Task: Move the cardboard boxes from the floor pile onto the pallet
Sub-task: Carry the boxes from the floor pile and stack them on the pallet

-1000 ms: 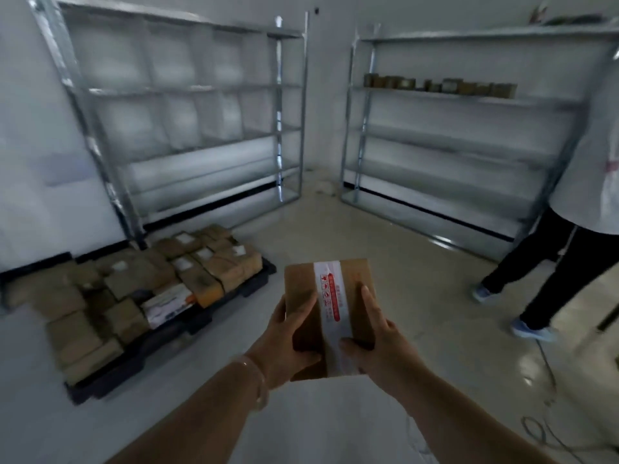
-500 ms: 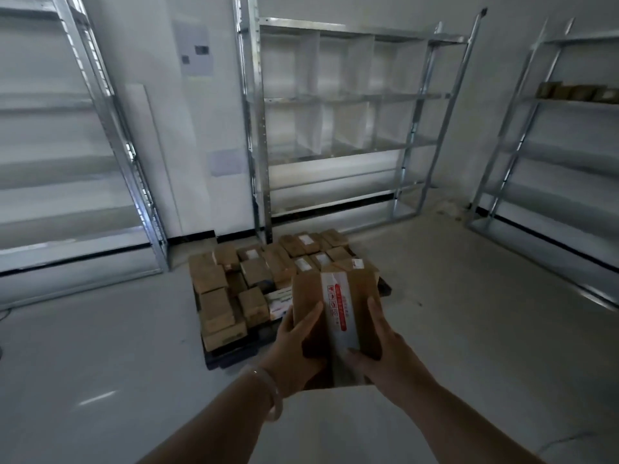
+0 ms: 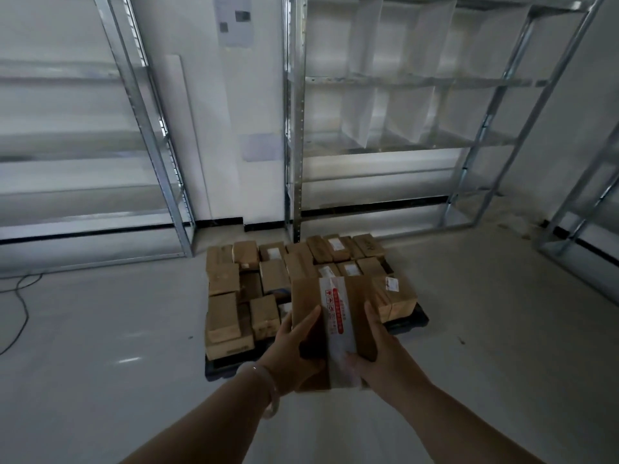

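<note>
A brown cardboard box (image 3: 308,316) with a white tape strip printed in red is held in front of me by both hands. My left hand (image 3: 294,353) grips its left side and my right hand (image 3: 382,349) grips its right side. Just beyond the box lies a black pallet (image 3: 407,324) on the floor, covered with several brown cardboard boxes (image 3: 224,279) packed side by side. The held box hides part of the pallet's near middle. The floor pile is out of view.
Metal shelving racks stand against the white wall behind the pallet, one at the left (image 3: 150,128) and one with white dividers at the right (image 3: 469,142). Another rack (image 3: 582,202) stands at the far right. A black cable (image 3: 20,296) lies on the floor at left.
My view has swung left and come closer to the pallet, which now lies straight ahead and larger. The person at the right has left the view. Both hands keep hold of the box.
</note>
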Available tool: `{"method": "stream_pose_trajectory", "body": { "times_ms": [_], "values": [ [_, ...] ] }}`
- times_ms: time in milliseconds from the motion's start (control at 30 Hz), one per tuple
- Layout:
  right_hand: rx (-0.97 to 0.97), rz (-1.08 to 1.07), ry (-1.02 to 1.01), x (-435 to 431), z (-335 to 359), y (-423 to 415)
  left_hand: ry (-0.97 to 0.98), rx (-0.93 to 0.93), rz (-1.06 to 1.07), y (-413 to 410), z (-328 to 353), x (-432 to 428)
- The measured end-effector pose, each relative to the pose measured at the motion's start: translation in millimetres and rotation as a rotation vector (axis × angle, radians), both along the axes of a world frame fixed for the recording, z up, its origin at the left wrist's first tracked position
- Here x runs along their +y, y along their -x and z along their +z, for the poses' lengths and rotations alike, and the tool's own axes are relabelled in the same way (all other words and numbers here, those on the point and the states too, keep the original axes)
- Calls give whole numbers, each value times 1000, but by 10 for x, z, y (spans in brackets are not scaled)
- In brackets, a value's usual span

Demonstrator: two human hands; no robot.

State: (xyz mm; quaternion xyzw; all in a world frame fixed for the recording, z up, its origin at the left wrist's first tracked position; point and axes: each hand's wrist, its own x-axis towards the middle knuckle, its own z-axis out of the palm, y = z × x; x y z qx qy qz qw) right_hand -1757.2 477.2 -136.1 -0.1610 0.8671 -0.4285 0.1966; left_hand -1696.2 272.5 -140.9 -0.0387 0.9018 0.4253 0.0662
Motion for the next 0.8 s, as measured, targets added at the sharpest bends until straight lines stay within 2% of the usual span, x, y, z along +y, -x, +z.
{"method": "stream_pose_trajectory", "body": {
  "times_ms": [433,633,800],
  "values": [
    [-146,94,5,-580,-390,1830,-74,-151,138,1629,-394,-493],
    [-104,53,8,-865,-561,2769,-85,-141,79,2656,-552,-828],
    [-164,-66,38,-958,-597,3612,-99,-209,-18,3638,-534,-991]
  ]
}}
